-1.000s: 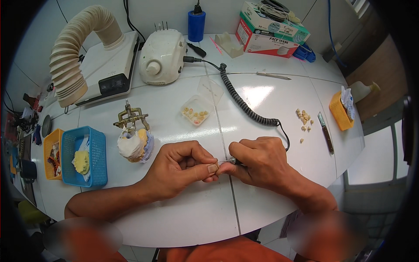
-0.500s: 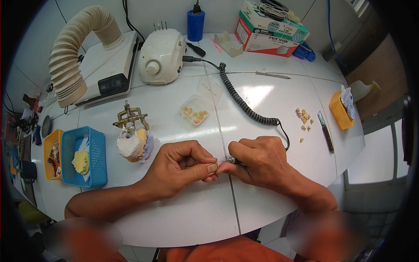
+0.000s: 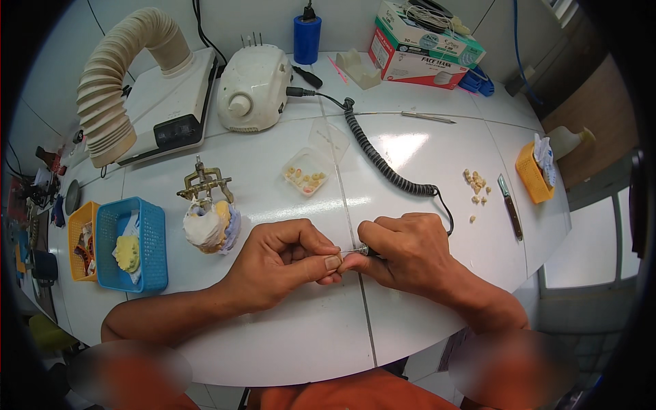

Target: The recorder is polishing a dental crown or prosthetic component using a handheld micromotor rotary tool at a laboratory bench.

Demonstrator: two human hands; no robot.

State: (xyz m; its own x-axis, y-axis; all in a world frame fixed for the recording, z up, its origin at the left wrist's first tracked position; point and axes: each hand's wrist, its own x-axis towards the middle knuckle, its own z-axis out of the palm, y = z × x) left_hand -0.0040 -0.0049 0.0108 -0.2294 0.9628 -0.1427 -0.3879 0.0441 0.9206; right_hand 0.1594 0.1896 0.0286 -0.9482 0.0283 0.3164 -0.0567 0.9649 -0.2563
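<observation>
My left hand pinches something small, mostly hidden by the fingertips, against the thin tip of a rotary handpiece. My right hand is wrapped round that handpiece, its thumb close to the left fingertips; a coiled black cord runs from it toward a white control unit. Left of my hands stands a dental cast on a brass articulator. Beyond them lies a clear box of tooth-like pieces. To the right are more small pieces and a knife with a wooden handle.
A white machine with a ribbed hose stands at back left, blue and yellow baskets at left. Boxes, a blue cylinder and a metal tool are at the back, another yellow basket at right.
</observation>
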